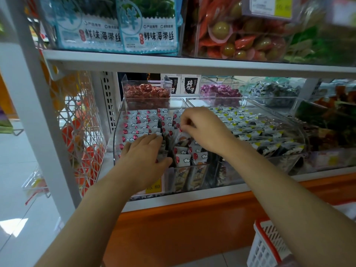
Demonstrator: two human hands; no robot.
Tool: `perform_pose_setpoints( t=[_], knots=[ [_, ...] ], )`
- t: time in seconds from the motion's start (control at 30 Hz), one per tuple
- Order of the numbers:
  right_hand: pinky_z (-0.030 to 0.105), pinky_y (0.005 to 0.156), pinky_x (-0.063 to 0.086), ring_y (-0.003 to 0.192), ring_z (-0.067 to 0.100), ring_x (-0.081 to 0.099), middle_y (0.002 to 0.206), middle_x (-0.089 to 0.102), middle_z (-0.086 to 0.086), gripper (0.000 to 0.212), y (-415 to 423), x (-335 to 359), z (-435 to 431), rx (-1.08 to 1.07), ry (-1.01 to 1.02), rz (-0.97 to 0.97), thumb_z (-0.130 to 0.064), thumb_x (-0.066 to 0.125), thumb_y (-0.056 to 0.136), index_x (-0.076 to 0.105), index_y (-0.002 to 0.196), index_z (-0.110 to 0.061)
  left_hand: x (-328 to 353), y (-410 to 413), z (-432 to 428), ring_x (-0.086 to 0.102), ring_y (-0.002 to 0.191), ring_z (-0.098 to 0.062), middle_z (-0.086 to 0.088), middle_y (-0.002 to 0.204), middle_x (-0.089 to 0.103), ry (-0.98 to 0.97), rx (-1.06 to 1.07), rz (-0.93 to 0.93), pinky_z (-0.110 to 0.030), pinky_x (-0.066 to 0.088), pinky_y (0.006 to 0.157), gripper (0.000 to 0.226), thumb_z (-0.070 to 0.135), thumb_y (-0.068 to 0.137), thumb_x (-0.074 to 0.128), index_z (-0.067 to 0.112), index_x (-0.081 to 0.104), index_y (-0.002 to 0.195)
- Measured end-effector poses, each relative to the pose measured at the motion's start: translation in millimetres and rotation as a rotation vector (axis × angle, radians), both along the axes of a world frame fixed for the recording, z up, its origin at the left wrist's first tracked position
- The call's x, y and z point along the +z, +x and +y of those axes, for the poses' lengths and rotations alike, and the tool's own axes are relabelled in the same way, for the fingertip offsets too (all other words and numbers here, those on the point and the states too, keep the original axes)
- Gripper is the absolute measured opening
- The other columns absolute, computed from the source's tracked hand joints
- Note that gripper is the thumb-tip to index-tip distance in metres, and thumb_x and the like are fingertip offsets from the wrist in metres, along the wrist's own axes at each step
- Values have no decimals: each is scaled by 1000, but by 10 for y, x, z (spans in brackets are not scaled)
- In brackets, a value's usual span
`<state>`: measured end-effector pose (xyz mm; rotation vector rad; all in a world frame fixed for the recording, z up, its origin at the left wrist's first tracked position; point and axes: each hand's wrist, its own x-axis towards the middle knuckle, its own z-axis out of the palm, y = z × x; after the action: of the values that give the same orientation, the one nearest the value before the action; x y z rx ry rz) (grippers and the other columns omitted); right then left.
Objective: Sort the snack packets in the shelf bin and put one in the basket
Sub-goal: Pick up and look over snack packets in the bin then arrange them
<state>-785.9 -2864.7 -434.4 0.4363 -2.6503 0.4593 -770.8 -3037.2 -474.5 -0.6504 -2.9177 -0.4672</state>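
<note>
The red-rimmed basket [264, 245] stood low at the right, well apart from the shelf. The left hand [142, 153] lay flat, fingers straight, on the snack packets [138, 122] in the clear shelf bin [115, 135]. Just beyond, the right hand [204, 128] pinched one packet [183, 134] there.

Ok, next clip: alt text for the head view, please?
Two bare hands sort red-and-white snack packets in a clear shelf bin: the left hand lies flat on them, while the right hand pinches the top of one packet. A white basket with a red rim shows at lower right.
</note>
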Motion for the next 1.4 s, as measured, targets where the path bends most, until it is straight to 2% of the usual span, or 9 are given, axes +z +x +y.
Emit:
perform_pose_setpoints(
  t=[0.23,0.37,0.43,0.53,0.67,0.87,0.97,1.1,1.4],
  knots=[
    [36,69,48,77,24,56,84,60,10,7,258,121,104,-76,-306,343,-8,52,94,53,89,-3,44,2,4,30,135,-24,-6,149,34,185,4,103,-37,24,112,52,29,95,47,13,34,142],
    [19,62,43,65,14,51,74,54,1,8,409,49,191,-140,-481,436,-5,51,93,51,85,-4,101,41,46,44,122,-24,-10,138,47,369,20,171,-26,34,90,39,21,96,47,11,46,134],
    [17,64,45,67,11,53,75,53,-1,10,461,-17,224,-160,-597,389,-6,52,93,50,84,-8,136,74,73,50,112,-19,-7,137,49,478,14,150,-25,37,89,42,24,96,47,15,43,138],
    [33,74,55,76,20,63,83,61,9,11,513,-111,268,-166,-823,229,-9,51,95,52,84,-9,147,110,108,48,98,-6,-2,127,57,578,-22,89,-21,36,82,42,25,96,45,16,44,137],
    [27,65,59,76,19,69,83,64,9,16,559,-218,250,-38,-1234,-6,-5,49,95,54,81,-9,165,160,126,49,68,-15,-11,76,58,757,-46,-49,-26,39,62,24,23,97,43,9,62,99],
    [22,63,57,77,17,72,84,73,12,10,585,-253,214,182,-1746,-340,-6,65,74,73,68,-5,191,143,100,63,82,-20,-7,89,66,1226,63,-383,-33,53,64,18,24,96,48,15,64,96],
    [21,60,57,69,13,71,74,73,8,17,600,-260,198,178,-1762,-403,-2,64,71,74,59,-8,183,135,71,62,64,-11,-3,74,65,1379,82,-439,-20,51,50,16,19,93,52,11,64,85],
    [19,50,53,52,10,63,60,66,3,17,607,-267,205,90,-1721,-388,-3,60,85,71,72,-7,165,128,27,58,50,-2,7,52,60,1413,120,-416,-16,49,46,17,14,90,57,12,59,73],
    [15,40,46,43,8,54,54,59,5,12,589,-230,203,67,-2033,-510,-6,58,87,61,76,-2,247,163,48,48,37,-4,2,46,49,1772,144,-879,-12,41,37,6,12,84,58,12,59,78]
  ],
)
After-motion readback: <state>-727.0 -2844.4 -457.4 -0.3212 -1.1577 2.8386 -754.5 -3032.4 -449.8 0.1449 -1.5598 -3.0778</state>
